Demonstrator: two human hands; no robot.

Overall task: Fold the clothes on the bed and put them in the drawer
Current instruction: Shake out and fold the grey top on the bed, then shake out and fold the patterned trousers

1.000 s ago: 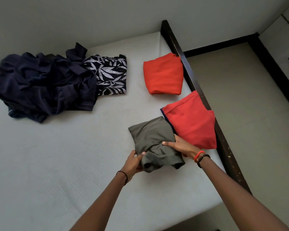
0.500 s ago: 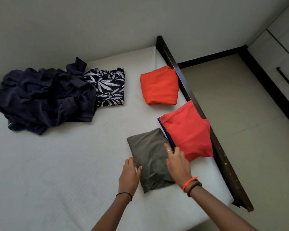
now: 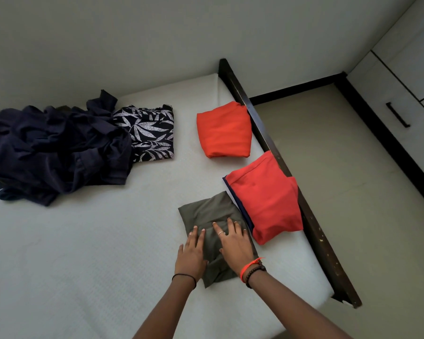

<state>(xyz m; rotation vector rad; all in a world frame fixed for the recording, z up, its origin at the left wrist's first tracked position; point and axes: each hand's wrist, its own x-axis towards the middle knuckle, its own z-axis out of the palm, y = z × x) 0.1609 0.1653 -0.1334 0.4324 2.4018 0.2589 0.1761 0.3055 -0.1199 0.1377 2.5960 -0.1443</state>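
Head view: both hands lie flat on the olive folded garment (image 3: 206, 214), which rests on the bed (image 3: 83, 265) near its right edge.

Left hand (image 3: 191, 253): it lies over the garment's left border and partly on the mattress. The left fingers (image 3: 194, 234) are straight and released, grasping nothing. A dark band sits on the wrist.

Right hand (image 3: 233, 243): it presses on the garment's middle. The right fingers (image 3: 217, 228) are spread and straight, likewise grasping nothing. One finger carries a ring, and the wrist carries an orange band and a beaded bracelet.

Near red garment (image 3: 264, 204): folded, touching the olive garment's upper right corner. A dark blue edge shows beneath it, and its right side overlaps the dark bed rail (image 3: 311, 221).

Far red garment (image 3: 224, 130): folded, further up the bed, its top corner against the same rail.

Leaf-print garment (image 3: 149, 135): folded, left of the far red garment and apart from it.

Navy pile (image 3: 54, 150): unfolded and crumpled, overlapping the leaf-print garment's left edge.

Drawer unit (image 3: 402, 99): white with a dark handle (image 3: 398, 115), standing across the floor (image 3: 340, 167), well apart from the bed.
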